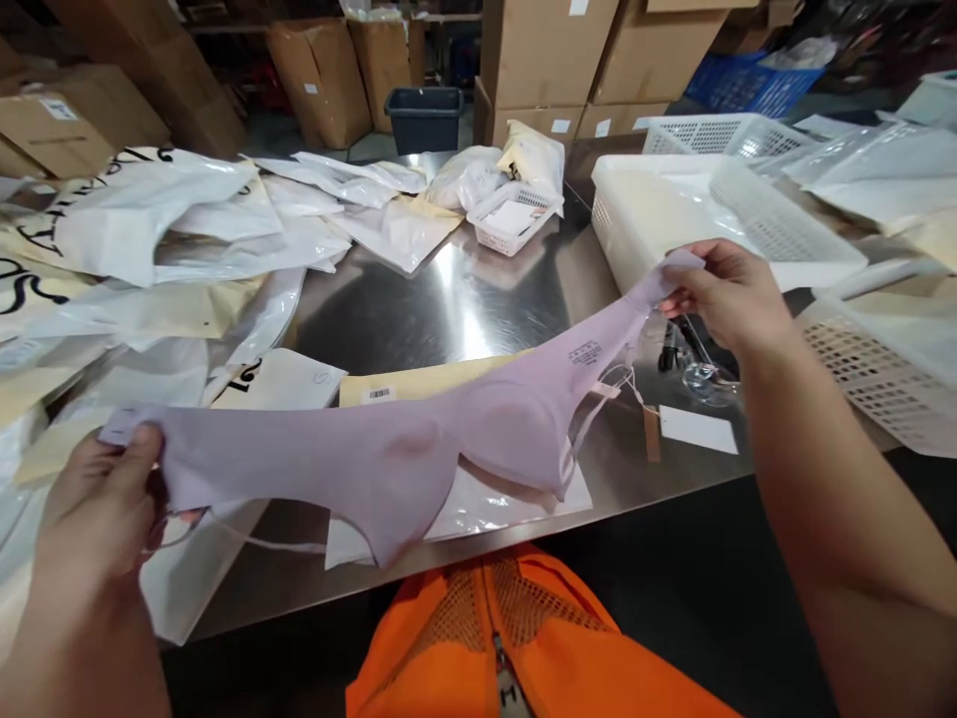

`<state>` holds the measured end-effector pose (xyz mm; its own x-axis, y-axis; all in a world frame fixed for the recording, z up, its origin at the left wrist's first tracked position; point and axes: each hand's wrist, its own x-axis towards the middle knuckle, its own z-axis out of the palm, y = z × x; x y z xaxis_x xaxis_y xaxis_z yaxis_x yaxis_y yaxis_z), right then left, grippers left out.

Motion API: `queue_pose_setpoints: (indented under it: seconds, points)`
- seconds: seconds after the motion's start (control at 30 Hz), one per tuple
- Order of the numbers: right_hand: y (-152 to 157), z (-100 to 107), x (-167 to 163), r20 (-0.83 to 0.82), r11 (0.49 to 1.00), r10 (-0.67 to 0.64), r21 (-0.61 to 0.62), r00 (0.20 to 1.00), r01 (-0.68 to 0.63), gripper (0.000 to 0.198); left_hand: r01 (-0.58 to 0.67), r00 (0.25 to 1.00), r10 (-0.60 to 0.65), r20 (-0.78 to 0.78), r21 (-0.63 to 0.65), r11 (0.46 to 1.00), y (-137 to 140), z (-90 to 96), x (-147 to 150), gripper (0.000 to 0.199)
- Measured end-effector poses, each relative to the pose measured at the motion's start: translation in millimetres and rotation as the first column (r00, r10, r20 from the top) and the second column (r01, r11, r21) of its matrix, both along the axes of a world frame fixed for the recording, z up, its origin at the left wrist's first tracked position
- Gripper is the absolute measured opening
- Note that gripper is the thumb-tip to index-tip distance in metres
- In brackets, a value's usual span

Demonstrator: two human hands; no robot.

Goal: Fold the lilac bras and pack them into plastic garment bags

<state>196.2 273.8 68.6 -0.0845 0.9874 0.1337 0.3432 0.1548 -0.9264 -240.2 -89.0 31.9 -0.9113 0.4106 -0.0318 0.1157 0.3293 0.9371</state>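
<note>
A lilac bra point(515, 424) is stretched out between my two hands above the steel table. My left hand point(105, 509) pinches one end of its band, thumb on top. The other end is gripped by my right hand point(722, 289), raised higher and farther to the right. Dark printed text marks the inner side near the right cup. Thin straps hang below both ends, and a white tag point(699, 429) dangles on a cord beside a brown strip point(652, 435). Beneath the bra lie a yellowish envelope point(359, 389) with a barcode label and a clear plastic bag point(485, 509).
Many white and yellow packages point(216, 219) are heaped at the left. A small white basket point(493, 234) stands at the back. Larger white baskets point(620, 224) fill the right side. Cardboard boxes point(545, 60) and a dark bin point(425, 120) stand beyond the steel table point(359, 309).
</note>
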Motion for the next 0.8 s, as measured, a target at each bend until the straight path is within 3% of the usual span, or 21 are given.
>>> queue_pose_setpoints:
  seconds: [0.1,0.17,0.2,0.27,0.3,0.4,0.47,0.5,0.53,0.57,0.6,0.63,0.67,0.73,0.8]
  points:
    - [-56.9,2.6,-38.9,0.017,0.971,0.155,0.182,0.988,-0.155,0.022,0.126,0.985,-0.139,0.102,0.126,0.984,13.7,11.7,26.4,0.036]
    - [-111.1,-5.6,-72.2,0.090,0.901,0.329,0.267,0.940,-0.341,0.023,0.168,0.975,-0.191,0.115,0.182,0.969,25.7,20.4,43.2,0.047]
    - [-140.2,-12.8,-89.5,0.173,0.842,0.422,0.288,0.890,-0.455,0.023,0.194,0.968,-0.221,0.116,0.207,0.959,32.6,23.7,50.8,0.050]
    - [-196.3,-31.6,-120.8,0.333,0.624,0.653,0.272,0.680,-0.732,0.034,0.257,0.953,-0.286,0.100,0.232,0.938,47.7,27.2,65.0,0.049]
    - [-221.0,-42.0,-132.7,0.411,0.509,0.738,0.183,0.536,-0.841,0.047,0.294,0.945,-0.316,0.080,0.213,0.932,55.5,27.3,72.3,0.044]
    - [-273.4,-70.3,-145.4,0.456,0.249,0.870,-0.072,0.190,-0.966,0.050,0.446,0.893,-0.446,-0.062,-0.004,0.895,77.5,23.7,98.0,0.030]
    - [-290.2,-84.4,-135.1,0.272,0.179,0.952,-0.132,0.138,-0.975,0.046,0.612,0.755,-0.640,-0.142,-0.199,0.766,88.1,20.9,115.1,0.029]
    - [-294.5,-90.5,-126.6,0.129,0.205,0.974,-0.152,0.187,-0.967,0.042,0.700,0.652,-0.745,-0.141,-0.266,0.663,91.7,19.4,121.5,0.032]
    - [-296.8,-96.3,-117.2,-0.042,0.271,0.958,-0.194,0.284,-0.943,0.037,0.767,0.557,-0.821,-0.127,-0.302,0.566,94.2,17.6,125.1,0.035]
    - [-297.8,-102.2,-108.3,-0.224,0.357,0.880,-0.270,0.418,-0.894,0.034,0.803,0.497,-0.860,-0.115,-0.314,0.506,95.7,14.7,125.7,0.039]
    - [-297.9,-108.2,-100.8,-0.390,0.436,0.726,-0.374,0.566,-0.818,0.034,0.806,0.488,-0.864,-0.122,-0.316,0.500,96.5,10.4,123.1,0.042]
    - [-297.2,-114.1,-95.4,-0.513,0.493,0.508,-0.486,0.692,-0.722,0.036,0.777,0.524,-0.838,-0.151,-0.319,0.543,96.9,4.1,117.9,0.045]
    - [-295.9,-119.5,-92.9,-0.584,0.522,0.262,-0.584,0.768,-0.622,0.042,0.723,0.577,-0.792,-0.201,-0.326,0.609,96.9,-4.3,111.1,0.047]
    - [-290.8,-127.1,-97.2,-0.628,0.527,-0.131,-0.700,0.767,-0.483,0.052,0.625,0.619,-0.723,-0.306,-0.365,0.690,96.6,-26.7,97.9,0.047]
    - [-281.8,-129.0,-113.4,-0.669,0.529,-0.299,-0.710,0.680,-0.466,0.046,0.601,0.566,-0.737,-0.369,-0.427,0.675,94.7,-52.4,93.6,0.046]
